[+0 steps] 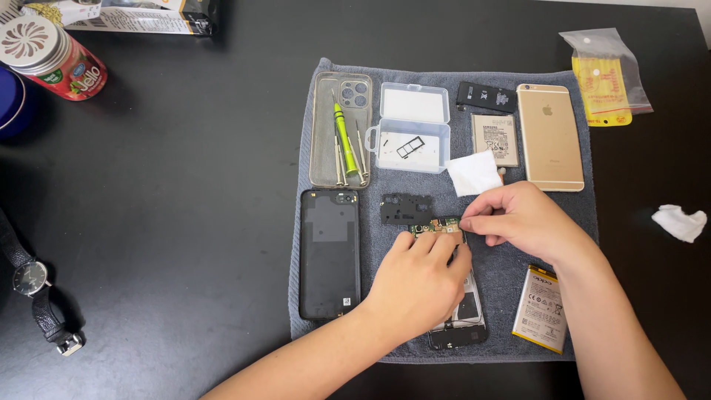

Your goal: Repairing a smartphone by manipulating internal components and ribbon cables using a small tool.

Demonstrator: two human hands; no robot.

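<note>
A black tabletop carried a grey towel spread as a work mat. Far left lay a wristwatch, with a red can near the top corner. On the towel's left side sat a clear phone case holding a green screwdriver and spare bits, and below it a black back cover. Next came a small clear plastic box and a black inner frame piece. The left hand rested over an opened phone, its fingertips pressed down on a small green circuit board at the phone's upper end. The right hand pinched the board's right end between thumb and fingers. Beyond lay a white wipe, two batteries, a gold phone, another battery, and a yellow packet.
</note>
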